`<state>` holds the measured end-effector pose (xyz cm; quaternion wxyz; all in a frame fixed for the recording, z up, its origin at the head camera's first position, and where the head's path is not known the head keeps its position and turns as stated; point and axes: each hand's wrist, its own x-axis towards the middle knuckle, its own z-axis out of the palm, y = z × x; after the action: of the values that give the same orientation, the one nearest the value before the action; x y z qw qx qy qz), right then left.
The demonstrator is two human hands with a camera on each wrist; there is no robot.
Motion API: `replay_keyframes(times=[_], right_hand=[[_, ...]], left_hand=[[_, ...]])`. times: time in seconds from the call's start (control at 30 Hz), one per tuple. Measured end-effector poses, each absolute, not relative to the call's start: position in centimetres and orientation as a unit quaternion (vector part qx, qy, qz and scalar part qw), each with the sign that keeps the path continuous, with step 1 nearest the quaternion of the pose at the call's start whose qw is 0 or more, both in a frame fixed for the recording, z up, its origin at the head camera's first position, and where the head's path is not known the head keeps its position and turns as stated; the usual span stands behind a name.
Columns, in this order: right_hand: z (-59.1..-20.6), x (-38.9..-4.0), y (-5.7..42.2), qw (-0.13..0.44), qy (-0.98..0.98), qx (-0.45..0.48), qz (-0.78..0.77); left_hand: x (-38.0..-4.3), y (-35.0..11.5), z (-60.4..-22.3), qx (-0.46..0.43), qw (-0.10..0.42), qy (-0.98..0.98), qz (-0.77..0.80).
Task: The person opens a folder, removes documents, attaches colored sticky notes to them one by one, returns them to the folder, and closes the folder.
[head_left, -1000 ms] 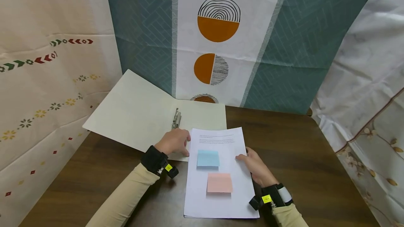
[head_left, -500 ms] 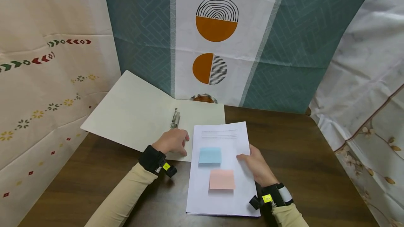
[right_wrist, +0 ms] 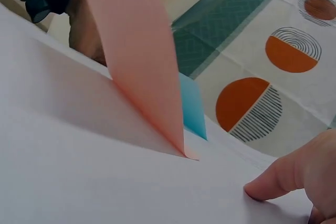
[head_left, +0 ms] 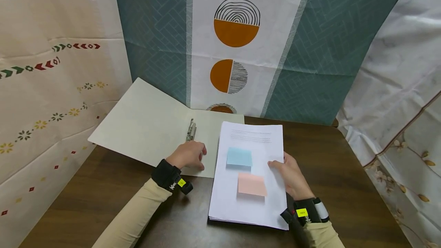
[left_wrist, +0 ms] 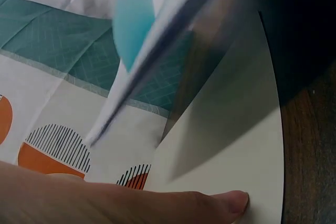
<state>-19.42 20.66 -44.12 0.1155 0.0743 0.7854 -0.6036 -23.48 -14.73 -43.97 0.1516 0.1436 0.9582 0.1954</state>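
Observation:
My right hand (head_left: 293, 175) grips a stack of white printed paper (head_left: 229, 186) at its right edge, thumb on top and the other fingers hidden underneath. On the top sheet are a blue sticky note (head_left: 239, 157) and a pink sticky note (head_left: 252, 184); the right wrist view shows the pink note (right_wrist: 139, 51) standing up from the sheet. In the left wrist view, the stack's edge (left_wrist: 152, 51) is raised over the pale open folder (left_wrist: 226, 129). My left hand (head_left: 187, 154) rests on that folder with its fingers relaxed, just below two pens (head_left: 191, 130).
The folder's left cover (head_left: 138, 121) leans up toward the patterned cloth at the left. Behind the brown wooden table (head_left: 330, 163) hangs a teal and white cloth (head_left: 310, 49). A white floral cloth (head_left: 392, 144) borders the right side.
The paper stack has moved up and to the right with my right hand, and its lower edge has risen. My left hand has stayed almost still on the folder.

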Motion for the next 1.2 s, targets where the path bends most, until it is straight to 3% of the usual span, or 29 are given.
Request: replay_keyframes(times=[0.5,1.2], right_hand=[[-41.0,-20.8,21.3,0.086,0.77,0.048,-0.63],[-39.9,-23.3,19.7,0.079,0.742,0.036,-0.665]], left_hand=[[-23.7,-14.7,-44.3,0.145,0.148,0.961,0.183],[-23.8,-14.7,-44.3,0.144,0.136,0.961,0.191]])
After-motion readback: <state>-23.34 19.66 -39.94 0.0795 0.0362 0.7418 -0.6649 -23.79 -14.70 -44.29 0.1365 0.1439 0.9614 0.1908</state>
